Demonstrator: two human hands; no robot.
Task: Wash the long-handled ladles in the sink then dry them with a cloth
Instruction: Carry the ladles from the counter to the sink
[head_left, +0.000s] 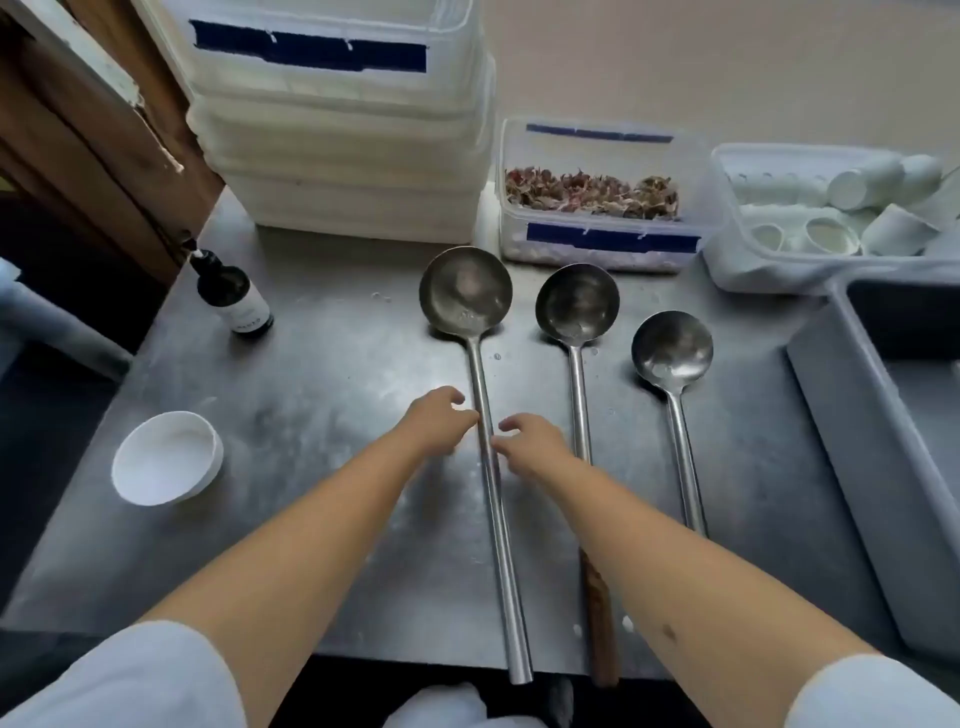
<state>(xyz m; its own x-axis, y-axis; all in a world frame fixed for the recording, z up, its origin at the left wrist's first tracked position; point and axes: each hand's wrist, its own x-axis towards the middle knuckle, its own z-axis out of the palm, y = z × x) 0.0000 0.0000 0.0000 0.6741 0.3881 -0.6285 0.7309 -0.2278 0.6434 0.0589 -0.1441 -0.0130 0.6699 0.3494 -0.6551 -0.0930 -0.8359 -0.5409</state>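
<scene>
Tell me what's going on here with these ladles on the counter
A person is reaching with both hands toward the largest ladle, the leftmost of three lying side by side on a metal counter. The left hand and right hand sit on either side of its handle, open, not clearly gripping it. The middle ladle and small ladle lie untouched. The sink is to the right; washing has not started.

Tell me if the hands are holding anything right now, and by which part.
Nothing is held yet. The left hand and right hand sit open on either side of the biggest ladle, at its handle.
</scene>
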